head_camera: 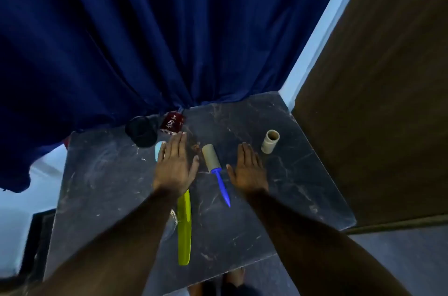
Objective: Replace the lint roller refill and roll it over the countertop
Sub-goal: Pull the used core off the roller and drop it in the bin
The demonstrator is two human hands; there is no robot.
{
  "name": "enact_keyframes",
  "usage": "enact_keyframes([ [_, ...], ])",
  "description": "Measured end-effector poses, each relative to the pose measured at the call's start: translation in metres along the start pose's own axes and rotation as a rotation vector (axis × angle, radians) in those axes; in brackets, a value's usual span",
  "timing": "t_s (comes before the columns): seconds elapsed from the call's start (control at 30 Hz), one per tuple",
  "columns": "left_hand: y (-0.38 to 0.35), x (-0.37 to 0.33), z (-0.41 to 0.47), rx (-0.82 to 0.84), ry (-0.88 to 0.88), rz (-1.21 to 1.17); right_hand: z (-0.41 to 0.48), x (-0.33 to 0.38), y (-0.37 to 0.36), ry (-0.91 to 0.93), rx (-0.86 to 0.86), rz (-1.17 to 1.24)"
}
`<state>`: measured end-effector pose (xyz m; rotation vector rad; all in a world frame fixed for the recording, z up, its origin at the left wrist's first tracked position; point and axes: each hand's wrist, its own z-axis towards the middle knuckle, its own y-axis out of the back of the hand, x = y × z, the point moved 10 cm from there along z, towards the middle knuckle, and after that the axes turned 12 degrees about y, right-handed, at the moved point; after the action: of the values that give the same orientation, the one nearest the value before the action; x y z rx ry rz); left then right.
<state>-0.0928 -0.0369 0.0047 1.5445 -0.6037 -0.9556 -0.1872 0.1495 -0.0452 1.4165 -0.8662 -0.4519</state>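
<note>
A lint roller (213, 167) with a blue handle and a tan roll lies on the dark marble countertop (291, 189), between my two hands. My left hand (175, 164) rests flat and open on the counter just left of the roll. Just right of the handle, my right hand (247, 167) also lies flat and open. Neither hand holds anything. A second tan cardboard roll (270, 141) stands upright at the back right, apart from my right hand.
A long yellow-green cover (184, 228) lies under my left wrist. A black cup (141, 132) and a dark red packet (172, 122) sit at the back by the blue curtain (145, 29). A brown wooden panel (375, 101) bounds the right side.
</note>
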Motion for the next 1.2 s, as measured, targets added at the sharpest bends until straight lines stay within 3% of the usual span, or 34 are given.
enact_keyframes([
  [0.33, -0.067, -0.008, 0.012, 0.161, 0.092, 0.041, -0.011, -0.012, -0.034, -0.006, -0.008, 0.016],
  [0.47, -0.072, -0.017, 0.039, 0.178, 0.14, -0.074, -0.015, -0.005, -0.037, 0.01, -0.093, 0.075],
  [0.63, -0.087, -0.02, 0.063, 0.33, 0.376, -0.368, -0.011, 0.007, -0.046, 0.061, -0.035, 0.033],
  [0.83, -0.111, -0.01, 0.06, 0.4, 0.523, -0.488, -0.003, 0.019, -0.057, 0.217, 0.019, -0.014],
  [0.93, -0.119, 0.0, 0.049, 0.409, 0.693, -0.83, -0.002, 0.02, -0.055, 0.252, -0.025, 0.017],
  [1.03, -0.11, 0.011, 0.037, 0.312, 0.84, -1.128, -0.002, 0.012, -0.047, 0.229, -0.016, 0.117],
  [1.2, -0.094, 0.035, 0.016, 0.257, 0.913, -1.508, 0.012, -0.004, -0.024, 0.015, -0.007, 0.71],
])
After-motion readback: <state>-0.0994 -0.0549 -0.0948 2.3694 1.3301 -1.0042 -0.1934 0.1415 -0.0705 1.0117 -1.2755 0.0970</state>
